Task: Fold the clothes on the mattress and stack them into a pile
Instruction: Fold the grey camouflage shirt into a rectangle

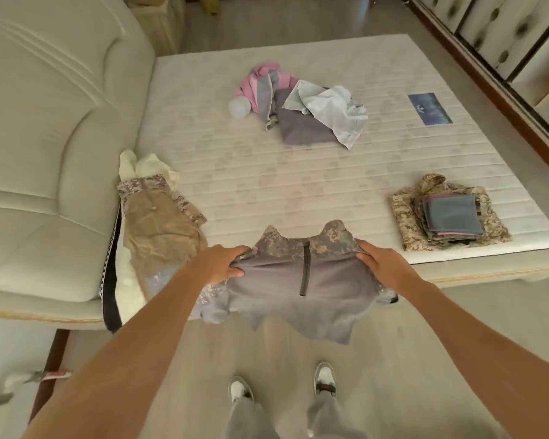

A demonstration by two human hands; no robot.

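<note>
I hold a grey shirt (305, 299) with a camouflage collar and a short front zip up by its shoulders, over the near edge of the white mattress (267, 185). My left hand (222, 264) grips its left shoulder and my right hand (384, 264) grips its right shoulder. The shirt's lower part hangs down in front of the bed. A pile of folded clothes (447, 213), camouflage below and grey on top, lies at the mattress's right front. A heap of unfolded clothes (301, 106), pink, grey and pale blue, lies further back. A tan and camouflage garment (159, 223) lies spread at the left.
A cream padded headboard (51, 137) runs along the left side. A blue label (430, 108) lies on the mattress at the right rear. A dark wooden frame with padded panels (501, 52) stands at the far right. My shoes (282, 384) stand on the pale wood floor.
</note>
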